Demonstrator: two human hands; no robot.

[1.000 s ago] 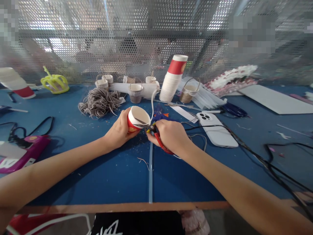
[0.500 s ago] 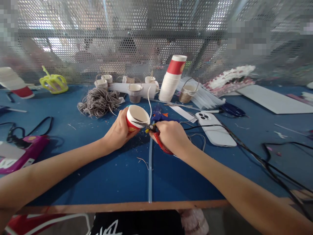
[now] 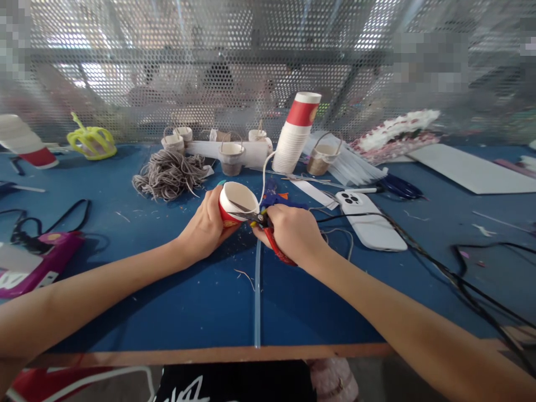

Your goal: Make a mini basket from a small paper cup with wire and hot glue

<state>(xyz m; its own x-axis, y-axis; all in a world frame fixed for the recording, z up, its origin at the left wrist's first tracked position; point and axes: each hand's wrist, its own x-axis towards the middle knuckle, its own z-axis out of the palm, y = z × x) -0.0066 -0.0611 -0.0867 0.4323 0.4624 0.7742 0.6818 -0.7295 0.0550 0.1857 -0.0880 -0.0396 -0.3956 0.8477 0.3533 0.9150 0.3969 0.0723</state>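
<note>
My left hand (image 3: 205, 223) is wrapped round a red and white paper cup (image 3: 228, 211), tilted with its mouth toward me. In my right hand (image 3: 295, 231) is a pair of scissors (image 3: 274, 245) with red handles. Their parted dark blades reach the cup's near right rim, one over the mouth and one along the outside. From the rim beside the blades a thin white strip (image 3: 264, 173) curls upward. Just behind my right hand lies a blue glue gun (image 3: 274, 195), partly hidden, and a clear glue stick (image 3: 257, 301) stretches from below my hands toward the table's front edge.
A leaning cup stack (image 3: 291, 145), several small handled buckets (image 3: 231, 159) and grey yarn (image 3: 170, 173) stand along the back. To the right are a white phone (image 3: 371, 220) and black cables (image 3: 435, 262). A purple device (image 3: 46, 262) lies left.
The cup and my left hand have shifted slightly right and down. The white strip has grown longer and now bends to the right. The scissors have stayed near the same place.
</note>
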